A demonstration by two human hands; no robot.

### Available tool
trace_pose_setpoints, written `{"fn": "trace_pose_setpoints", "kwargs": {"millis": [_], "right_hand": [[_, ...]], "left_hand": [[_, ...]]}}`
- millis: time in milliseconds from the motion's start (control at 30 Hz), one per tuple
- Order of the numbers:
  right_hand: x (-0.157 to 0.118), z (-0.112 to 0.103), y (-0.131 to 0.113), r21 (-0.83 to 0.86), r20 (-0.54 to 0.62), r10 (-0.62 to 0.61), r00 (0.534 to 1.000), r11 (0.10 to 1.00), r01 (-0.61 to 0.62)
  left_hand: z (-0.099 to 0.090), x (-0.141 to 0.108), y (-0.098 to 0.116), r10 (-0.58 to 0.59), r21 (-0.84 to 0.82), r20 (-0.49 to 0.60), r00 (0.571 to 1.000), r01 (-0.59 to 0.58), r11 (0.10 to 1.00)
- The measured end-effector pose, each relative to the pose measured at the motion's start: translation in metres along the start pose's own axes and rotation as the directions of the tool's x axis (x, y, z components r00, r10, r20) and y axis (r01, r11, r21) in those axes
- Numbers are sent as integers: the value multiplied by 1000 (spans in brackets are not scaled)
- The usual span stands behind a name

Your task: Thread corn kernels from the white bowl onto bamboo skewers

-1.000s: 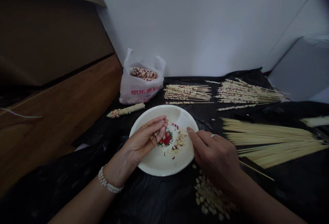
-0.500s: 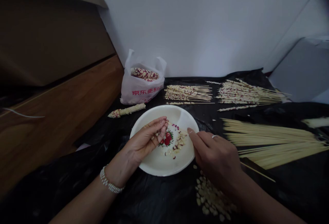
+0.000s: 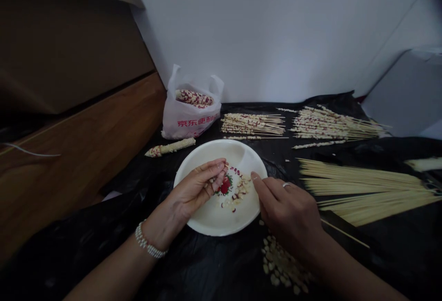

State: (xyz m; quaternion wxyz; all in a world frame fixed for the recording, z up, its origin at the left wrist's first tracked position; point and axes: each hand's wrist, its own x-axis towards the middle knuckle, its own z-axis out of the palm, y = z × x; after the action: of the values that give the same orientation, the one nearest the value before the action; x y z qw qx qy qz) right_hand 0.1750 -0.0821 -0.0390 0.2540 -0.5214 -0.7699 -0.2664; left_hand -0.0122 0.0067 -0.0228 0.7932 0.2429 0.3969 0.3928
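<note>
My left hand (image 3: 198,181) is over the white bowl (image 3: 183,162), thumb and fingers pinched on a small pale piece that looks like a corn kernel (image 3: 226,164). A few more kernels show between its curled fingers. My right hand (image 3: 290,204) is closed around a thin bamboo skewer (image 3: 345,233), whose rear end sticks out behind the hand. The skewer's front end points toward the left fingertips, where the contact is too small to make out. Loose cream and dark red corn kernels (image 3: 241,188) lie in the bowl, on its printed red flower.
A plastic bag (image 3: 193,124) of corn cobs stands behind the bowl, with a partly stripped cob (image 3: 171,147) beside it. Kernel-threaded skewers (image 3: 253,124) lie in bundles farther back. Bare skewers (image 3: 366,190) fan out at right. Pale flat pieces (image 3: 281,264) are scattered on the black sheet.
The left fingertips have closed a little more around the kernel and moved slightly right. Less of the skewer shows between the hands. The right hand has barely shifted.
</note>
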Motion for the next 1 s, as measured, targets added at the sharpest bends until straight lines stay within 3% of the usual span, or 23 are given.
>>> {"fn": "trace_pose_setpoints", "kwargs": {"millis": [133,400,733,900,1000], "right_hand": [[0,1,-1,21,7,3,1000,1000,-3],[0,0,2,73,1,37,999,997,-37],[0,7,5,81,31,98,995,992,-100],[2,16,11,207,153,195,969,952,-225],[3,19,13,314,235,219,947,905,-287]], "left_hand": [[0,-1,0,-8,0,-25,1000,8,1000],[4,3,4,-63,-5,54,997,63,998],[25,1,5,-72,93,-12,997,73,993],[26,1,15,-41,53,78,996,37,998],[19,-1,22,3,-79,58,998,1,997]]}}
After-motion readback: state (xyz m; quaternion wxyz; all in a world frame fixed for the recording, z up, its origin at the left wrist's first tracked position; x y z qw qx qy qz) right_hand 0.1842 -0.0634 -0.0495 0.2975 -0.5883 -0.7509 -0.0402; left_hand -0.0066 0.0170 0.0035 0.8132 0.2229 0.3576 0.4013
